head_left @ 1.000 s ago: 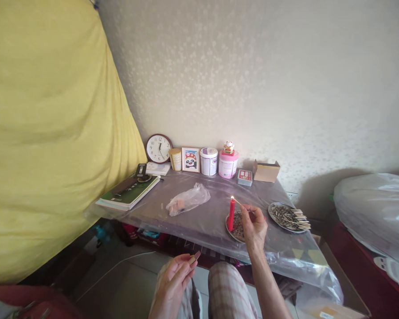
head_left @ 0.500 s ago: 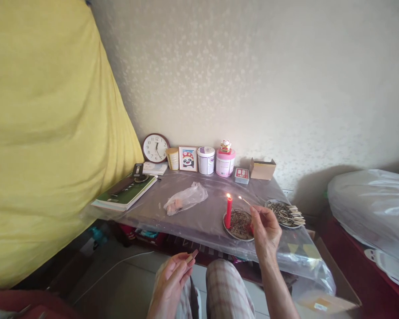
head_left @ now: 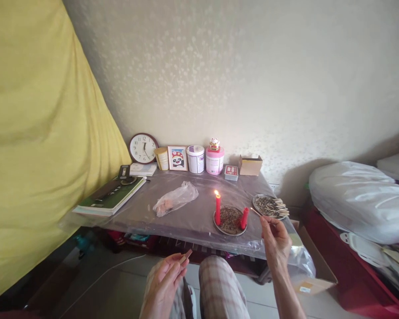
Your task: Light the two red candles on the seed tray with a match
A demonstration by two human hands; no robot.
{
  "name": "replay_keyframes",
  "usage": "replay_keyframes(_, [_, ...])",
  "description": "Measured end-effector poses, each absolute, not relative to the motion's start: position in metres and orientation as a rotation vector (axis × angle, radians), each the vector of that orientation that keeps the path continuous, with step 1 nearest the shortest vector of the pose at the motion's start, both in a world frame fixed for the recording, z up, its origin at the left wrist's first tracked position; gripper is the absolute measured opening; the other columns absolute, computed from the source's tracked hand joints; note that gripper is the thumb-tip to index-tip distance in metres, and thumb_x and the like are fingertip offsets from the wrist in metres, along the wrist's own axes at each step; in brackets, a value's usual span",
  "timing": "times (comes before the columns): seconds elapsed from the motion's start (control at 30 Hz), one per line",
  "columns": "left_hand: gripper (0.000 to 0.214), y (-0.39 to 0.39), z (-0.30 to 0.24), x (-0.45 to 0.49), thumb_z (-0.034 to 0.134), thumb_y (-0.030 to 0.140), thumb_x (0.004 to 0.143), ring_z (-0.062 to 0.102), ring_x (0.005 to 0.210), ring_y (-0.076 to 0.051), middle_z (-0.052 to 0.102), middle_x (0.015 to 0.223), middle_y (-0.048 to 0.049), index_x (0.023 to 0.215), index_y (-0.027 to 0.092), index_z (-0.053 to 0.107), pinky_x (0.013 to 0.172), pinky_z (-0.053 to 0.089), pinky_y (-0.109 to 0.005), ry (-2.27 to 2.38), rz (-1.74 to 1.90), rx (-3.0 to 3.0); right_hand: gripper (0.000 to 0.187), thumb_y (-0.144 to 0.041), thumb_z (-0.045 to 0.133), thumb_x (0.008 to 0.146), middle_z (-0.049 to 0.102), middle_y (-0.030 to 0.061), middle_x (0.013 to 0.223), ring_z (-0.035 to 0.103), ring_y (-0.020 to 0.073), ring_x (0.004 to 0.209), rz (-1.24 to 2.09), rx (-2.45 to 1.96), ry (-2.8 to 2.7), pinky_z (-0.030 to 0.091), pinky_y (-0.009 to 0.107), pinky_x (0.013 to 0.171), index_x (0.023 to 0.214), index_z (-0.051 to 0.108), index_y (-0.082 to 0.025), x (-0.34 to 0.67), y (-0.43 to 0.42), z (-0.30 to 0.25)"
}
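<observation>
On our far left hangs a yellow cloth (head_left: 36, 146), and beside it a green-covered book (head_left: 111, 195) lies on the table (head_left: 201, 217), which is spread with clear plastic. Behind, a round clock (head_left: 143, 148) leans against the wall.

Low in front of the table's edge, our left hand (head_left: 164, 277) has its fingers curled, gripping a small box (head_left: 185, 256) with a brownish-red side that pokes out past the fingertips. Above it on the table lies a crumpled, see-through plastic bag (head_left: 176, 199) with something pinkish inside.

Next comes the tall candle (head_left: 218, 212), red, slim and upright at the left side of a round metal dish (head_left: 232, 234); a bright yellow flame burns at its top. The dish is strewn with dark, speckled bits. At its right side stands the short candle (head_left: 244, 218), red too, stubbier, slightly tilted and showing no flame.

Just right of that candle, apart from it, is the match (head_left: 257, 212), thin, with a darkened front end and a tiny bright spot at the tip; we cannot tell whether it burns. Our right hand (head_left: 276, 237) pinches its other end between thumb and fingers. Just behind, a second dish (head_left: 266, 195) holds charred sticks and a row of pale ones.
</observation>
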State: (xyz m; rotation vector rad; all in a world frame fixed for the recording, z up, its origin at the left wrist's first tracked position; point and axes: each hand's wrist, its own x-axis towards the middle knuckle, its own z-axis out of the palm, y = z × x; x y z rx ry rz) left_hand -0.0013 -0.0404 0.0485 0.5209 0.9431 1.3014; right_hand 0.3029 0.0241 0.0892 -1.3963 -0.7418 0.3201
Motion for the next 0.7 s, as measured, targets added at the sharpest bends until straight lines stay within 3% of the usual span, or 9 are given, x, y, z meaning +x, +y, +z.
replay_keyframes(0.7, [0.047, -0.041, 0.0508, -0.0003, 0.093, 0.05, 0.067, 0.069, 0.123, -0.033, 0.079, 0.127, -0.0149, 0.1, 0.02, 0.079, 0.114, 0.048, -0.047, 0.955, 1.286, 0.496, 0.049, -0.066, 0.074, 0.068, 0.057, -0.0037, 0.06, 0.045, 0.0146, 0.055, 0.381, -1.41, -0.756, 0.036, 0.029, 0.055, 0.082, 0.068, -0.019, 0.2981, 0.0346, 0.0873])
